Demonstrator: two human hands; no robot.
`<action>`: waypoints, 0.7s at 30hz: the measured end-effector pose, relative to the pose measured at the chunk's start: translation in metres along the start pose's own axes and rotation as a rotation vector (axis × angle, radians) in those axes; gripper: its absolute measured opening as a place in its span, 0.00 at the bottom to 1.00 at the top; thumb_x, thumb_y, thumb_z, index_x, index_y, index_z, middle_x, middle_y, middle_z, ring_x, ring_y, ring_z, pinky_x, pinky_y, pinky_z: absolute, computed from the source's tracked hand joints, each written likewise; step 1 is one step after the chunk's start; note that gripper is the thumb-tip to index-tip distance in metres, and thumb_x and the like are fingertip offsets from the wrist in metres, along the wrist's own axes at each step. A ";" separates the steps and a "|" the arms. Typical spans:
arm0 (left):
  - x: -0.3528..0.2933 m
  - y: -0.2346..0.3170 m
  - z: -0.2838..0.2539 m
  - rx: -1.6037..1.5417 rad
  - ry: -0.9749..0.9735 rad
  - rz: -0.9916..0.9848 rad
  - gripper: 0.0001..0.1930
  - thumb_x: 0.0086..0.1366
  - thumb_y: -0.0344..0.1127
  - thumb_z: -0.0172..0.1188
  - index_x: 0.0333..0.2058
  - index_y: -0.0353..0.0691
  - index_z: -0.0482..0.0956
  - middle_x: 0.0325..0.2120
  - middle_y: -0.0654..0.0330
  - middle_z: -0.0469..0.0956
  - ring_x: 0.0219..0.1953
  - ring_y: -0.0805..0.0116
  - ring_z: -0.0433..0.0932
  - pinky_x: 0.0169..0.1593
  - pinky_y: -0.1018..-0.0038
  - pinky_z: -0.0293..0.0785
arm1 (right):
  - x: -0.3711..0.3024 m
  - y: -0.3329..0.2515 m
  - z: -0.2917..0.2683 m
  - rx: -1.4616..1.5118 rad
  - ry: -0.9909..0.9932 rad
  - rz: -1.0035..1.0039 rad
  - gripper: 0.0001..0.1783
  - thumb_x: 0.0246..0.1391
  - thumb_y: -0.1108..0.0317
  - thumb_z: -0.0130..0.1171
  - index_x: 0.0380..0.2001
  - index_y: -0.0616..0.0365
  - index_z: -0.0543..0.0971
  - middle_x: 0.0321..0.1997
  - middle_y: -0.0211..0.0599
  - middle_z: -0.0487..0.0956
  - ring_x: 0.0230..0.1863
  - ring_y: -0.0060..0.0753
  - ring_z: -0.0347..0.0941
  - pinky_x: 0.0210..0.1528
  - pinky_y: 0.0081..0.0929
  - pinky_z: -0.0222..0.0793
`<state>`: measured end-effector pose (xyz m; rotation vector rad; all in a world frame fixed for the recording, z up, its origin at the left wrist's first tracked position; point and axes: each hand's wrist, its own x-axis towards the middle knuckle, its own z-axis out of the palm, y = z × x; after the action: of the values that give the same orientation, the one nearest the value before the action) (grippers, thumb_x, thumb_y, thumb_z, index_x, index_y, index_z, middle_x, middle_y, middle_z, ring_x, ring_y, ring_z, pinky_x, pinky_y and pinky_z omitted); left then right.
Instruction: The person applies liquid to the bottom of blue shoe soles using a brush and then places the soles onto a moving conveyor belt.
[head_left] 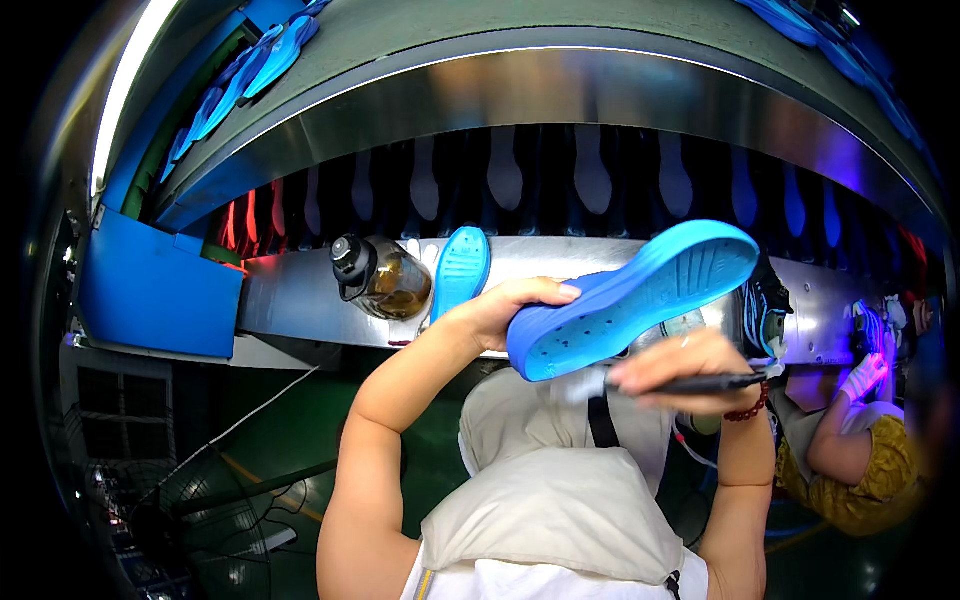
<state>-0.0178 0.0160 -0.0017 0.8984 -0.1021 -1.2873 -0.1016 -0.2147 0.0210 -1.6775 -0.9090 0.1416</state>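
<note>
My left hand [505,308] is closed on the heel end of a blue shoe sole [665,285], with the thumb over its rim. The sole is held tilted above my lap, its hollow, hole-dotted side toward me and its toe pointing up to the right. In my right hand [690,365] is a brush [715,384] with a black handle and pale bristles. The bristle end is smeared by motion just below the sole's heel; whether it touches the sole I cannot tell. A second blue sole [462,268] lies on the metal ledge [300,295] beyond my left hand.
A bottle of brown liquid [388,280] stands on the ledge. More blue soles [280,55] lie on the green belt [420,35] above. A dark shoe [765,308] is near my right hand. At right, a co-worker's gloved hand [865,375] is under violet light. A fan [190,515] stands lower left.
</note>
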 end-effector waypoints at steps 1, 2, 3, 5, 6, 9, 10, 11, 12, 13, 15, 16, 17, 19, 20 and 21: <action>0.000 0.000 0.000 0.042 -0.006 -0.019 0.32 0.53 0.45 0.53 0.55 0.33 0.60 0.48 0.48 0.68 0.48 0.58 0.69 0.50 0.66 0.66 | 0.000 0.000 -0.002 -0.050 0.077 -0.020 0.12 0.39 0.78 0.62 0.33 0.61 0.78 0.37 0.43 0.78 0.40 0.36 0.76 0.43 0.26 0.71; 0.000 0.002 -0.003 0.050 -0.029 -0.061 0.34 0.53 0.47 0.54 0.55 0.33 0.60 0.49 0.47 0.67 0.48 0.58 0.69 0.51 0.67 0.65 | 0.001 0.000 -0.001 -0.035 0.013 0.027 0.12 0.40 0.78 0.61 0.32 0.61 0.78 0.37 0.42 0.78 0.40 0.37 0.76 0.43 0.26 0.71; 0.000 0.002 -0.003 0.154 -0.041 -0.054 0.34 0.53 0.48 0.54 0.54 0.33 0.60 0.49 0.47 0.66 0.48 0.58 0.69 0.51 0.67 0.65 | 0.003 -0.001 0.000 -0.021 -0.047 0.074 0.11 0.40 0.78 0.61 0.32 0.61 0.78 0.37 0.40 0.78 0.40 0.37 0.76 0.43 0.26 0.70; -0.002 0.001 -0.004 0.360 -0.064 -0.037 0.35 0.53 0.50 0.55 0.54 0.33 0.60 0.50 0.47 0.66 0.48 0.58 0.69 0.51 0.68 0.64 | 0.004 -0.009 -0.003 -0.142 -0.142 0.070 0.10 0.38 0.80 0.61 0.30 0.62 0.79 0.36 0.43 0.79 0.38 0.37 0.76 0.42 0.26 0.71; -0.005 0.002 -0.001 0.250 -0.004 -0.075 0.35 0.53 0.51 0.54 0.54 0.33 0.60 0.50 0.47 0.65 0.49 0.58 0.68 0.52 0.67 0.64 | 0.000 -0.010 -0.008 -0.213 -0.185 0.015 0.11 0.38 0.79 0.61 0.30 0.61 0.79 0.36 0.43 0.79 0.38 0.36 0.76 0.41 0.24 0.71; -0.008 0.003 -0.010 0.096 0.076 -0.107 0.36 0.54 0.53 0.53 0.55 0.33 0.59 0.50 0.47 0.65 0.49 0.56 0.68 0.52 0.67 0.64 | -0.004 -0.004 -0.009 -0.140 0.009 0.032 0.11 0.38 0.79 0.62 0.31 0.61 0.79 0.36 0.43 0.79 0.38 0.36 0.76 0.40 0.23 0.72; -0.009 0.002 -0.012 0.131 0.078 -0.096 0.35 0.54 0.53 0.53 0.55 0.33 0.60 0.50 0.47 0.65 0.48 0.56 0.68 0.52 0.67 0.64 | -0.003 0.001 -0.011 -0.181 0.030 0.043 0.12 0.38 0.79 0.62 0.31 0.61 0.78 0.36 0.43 0.79 0.38 0.36 0.76 0.40 0.23 0.72; -0.009 0.001 -0.014 0.166 0.080 -0.085 0.35 0.54 0.53 0.52 0.55 0.33 0.60 0.50 0.47 0.65 0.48 0.56 0.69 0.52 0.67 0.64 | -0.008 0.014 -0.008 -0.145 0.014 0.049 0.12 0.37 0.80 0.62 0.31 0.61 0.78 0.36 0.42 0.79 0.38 0.36 0.76 0.41 0.24 0.72; -0.011 0.000 -0.015 0.199 0.085 -0.073 0.35 0.54 0.53 0.52 0.54 0.34 0.61 0.50 0.47 0.66 0.48 0.56 0.69 0.52 0.67 0.64 | -0.010 0.013 -0.005 -0.150 -0.014 0.076 0.12 0.37 0.80 0.62 0.31 0.61 0.78 0.36 0.42 0.79 0.38 0.36 0.76 0.41 0.24 0.72; -0.013 0.000 -0.015 0.181 0.116 -0.049 0.34 0.54 0.52 0.52 0.54 0.33 0.61 0.50 0.47 0.66 0.47 0.56 0.69 0.52 0.67 0.64 | -0.011 0.009 -0.001 -0.155 -0.041 0.104 0.12 0.37 0.80 0.62 0.31 0.62 0.78 0.36 0.42 0.79 0.38 0.35 0.76 0.41 0.24 0.72; -0.021 -0.001 -0.011 0.147 0.177 -0.006 0.34 0.54 0.51 0.52 0.54 0.33 0.62 0.50 0.48 0.66 0.47 0.56 0.70 0.52 0.67 0.64 | -0.015 0.003 -0.006 -0.118 -0.034 0.114 0.12 0.37 0.80 0.62 0.31 0.62 0.78 0.36 0.43 0.79 0.40 0.36 0.76 0.43 0.26 0.71; -0.021 -0.001 -0.023 0.037 0.123 0.046 0.32 0.54 0.48 0.53 0.53 0.33 0.63 0.49 0.48 0.68 0.46 0.56 0.70 0.53 0.67 0.63 | -0.016 0.006 -0.008 -0.076 0.025 0.098 0.12 0.37 0.80 0.62 0.31 0.62 0.78 0.36 0.44 0.78 0.40 0.36 0.76 0.43 0.27 0.71; -0.023 -0.004 -0.027 0.037 0.136 0.080 0.32 0.54 0.48 0.52 0.54 0.34 0.62 0.49 0.48 0.68 0.47 0.57 0.70 0.52 0.68 0.64 | -0.018 0.010 -0.009 -0.035 0.084 0.081 0.12 0.37 0.81 0.62 0.31 0.62 0.78 0.36 0.44 0.78 0.40 0.36 0.76 0.44 0.28 0.71; -0.026 -0.005 -0.031 0.040 0.155 0.157 0.31 0.55 0.48 0.52 0.54 0.36 0.62 0.49 0.49 0.67 0.48 0.59 0.69 0.52 0.69 0.65 | -0.017 0.026 -0.011 -0.141 0.247 0.178 0.12 0.41 0.79 0.60 0.34 0.60 0.79 0.38 0.41 0.78 0.44 0.34 0.74 0.47 0.27 0.69; -0.030 -0.002 -0.033 0.018 0.169 0.121 0.31 0.54 0.47 0.53 0.54 0.35 0.63 0.49 0.50 0.68 0.47 0.60 0.69 0.52 0.68 0.64 | -0.018 0.031 -0.009 -0.115 0.213 0.151 0.12 0.41 0.79 0.60 0.34 0.60 0.79 0.38 0.41 0.78 0.43 0.34 0.74 0.47 0.27 0.69; -0.037 -0.001 -0.039 0.082 0.198 0.151 0.31 0.53 0.48 0.53 0.53 0.35 0.63 0.48 0.50 0.68 0.47 0.60 0.69 0.52 0.68 0.64 | -0.016 0.031 -0.007 -0.085 0.173 0.118 0.12 0.41 0.79 0.61 0.33 0.61 0.79 0.38 0.42 0.78 0.43 0.34 0.75 0.46 0.26 0.70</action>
<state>-0.0093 0.0676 -0.0135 1.0634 -0.0660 -1.0546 -0.0943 -0.2314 -0.0097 -1.7930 -0.6952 0.0362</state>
